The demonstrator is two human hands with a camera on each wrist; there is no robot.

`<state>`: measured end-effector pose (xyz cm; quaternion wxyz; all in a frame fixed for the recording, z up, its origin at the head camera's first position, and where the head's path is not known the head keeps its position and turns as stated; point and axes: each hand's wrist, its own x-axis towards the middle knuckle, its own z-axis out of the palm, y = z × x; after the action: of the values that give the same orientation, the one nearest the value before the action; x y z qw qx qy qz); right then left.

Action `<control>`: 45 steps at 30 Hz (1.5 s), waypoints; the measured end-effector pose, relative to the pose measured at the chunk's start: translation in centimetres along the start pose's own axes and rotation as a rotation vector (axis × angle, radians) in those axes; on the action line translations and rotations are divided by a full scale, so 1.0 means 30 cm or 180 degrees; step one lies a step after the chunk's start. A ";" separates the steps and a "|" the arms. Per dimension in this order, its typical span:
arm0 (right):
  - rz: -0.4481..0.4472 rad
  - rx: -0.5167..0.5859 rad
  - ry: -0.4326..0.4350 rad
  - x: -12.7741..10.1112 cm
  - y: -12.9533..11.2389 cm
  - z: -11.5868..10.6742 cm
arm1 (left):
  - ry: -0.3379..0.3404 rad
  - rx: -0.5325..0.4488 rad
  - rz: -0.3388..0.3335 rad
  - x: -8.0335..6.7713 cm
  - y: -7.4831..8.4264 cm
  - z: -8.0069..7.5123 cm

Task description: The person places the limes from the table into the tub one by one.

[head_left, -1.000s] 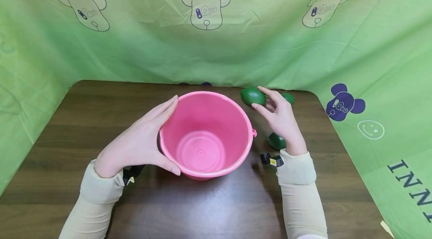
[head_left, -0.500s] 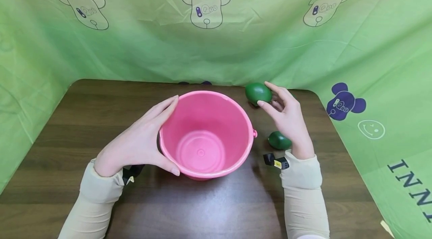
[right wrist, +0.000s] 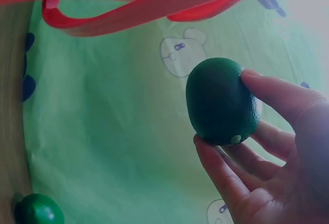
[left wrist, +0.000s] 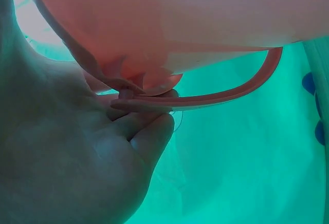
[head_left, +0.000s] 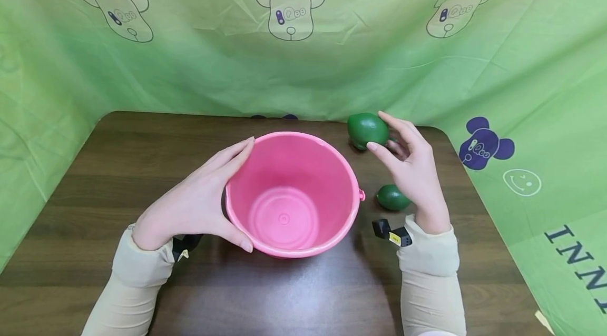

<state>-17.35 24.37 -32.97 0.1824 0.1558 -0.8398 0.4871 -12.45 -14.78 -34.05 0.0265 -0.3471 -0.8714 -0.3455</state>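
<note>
A pink bucket [head_left: 294, 188] stands in the middle of the table, its mouth facing me. My left hand [head_left: 199, 201] grips its left side, with the thumb at the near rim and the fingers along the far left rim. In the left wrist view, fingers lie behind the bucket's handle [left wrist: 221, 98]. Raised at the back right, a green lime [head_left: 367, 128] is pinched between the thumb and fingers of my right hand [head_left: 412, 159]. The right wrist view shows this lime [right wrist: 221, 100] held by its end, away from the bucket. Green shows just under it in the head view.
Another lime [head_left: 392, 197] lies on the wooden table [head_left: 142, 167], right of the bucket and near my right wrist. Green printed cloth [head_left: 294, 72] hangs along the back and sides. A small black device [head_left: 391, 233] sits at my right cuff.
My right hand has lifted the lime and moved slightly right with it. The bucket has shifted a little right and nearer, with my left hand still on it.
</note>
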 end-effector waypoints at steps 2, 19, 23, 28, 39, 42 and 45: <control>-0.0019 -0.0003 0.0018 -0.003 -0.010 -0.001 | -0.0003 0.0026 0.0000 0.001 0.001 -0.001; -0.0216 0.0151 0.0108 -0.039 -0.106 -0.005 | -0.0037 0.0002 -0.0004 0.005 -0.001 0.008; -0.0247 0.0174 0.0101 -0.052 -0.163 0.000 | -0.0042 0.0033 0.0007 0.004 -0.003 0.012; -0.0346 0.0244 0.0076 -0.058 -0.185 0.008 | -0.0030 0.0048 0.0014 0.000 -0.007 0.014; -0.0579 0.0315 -0.0222 -0.071 -0.248 0.036 | -0.0036 -0.0027 0.0017 -0.003 -0.006 0.017; -0.0611 0.0365 -0.0332 -0.072 -0.245 0.043 | -0.0036 -0.0023 0.0018 -0.002 -0.007 0.016; -0.0628 0.0383 -0.0421 -0.072 -0.236 0.049 | -0.0034 -0.0036 0.0018 -0.001 -0.007 0.016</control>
<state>-12.56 19.88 -29.23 0.1639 0.2801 -0.7998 0.5049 -12.46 -14.63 -34.54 0.0208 -0.3516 -0.8686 -0.3485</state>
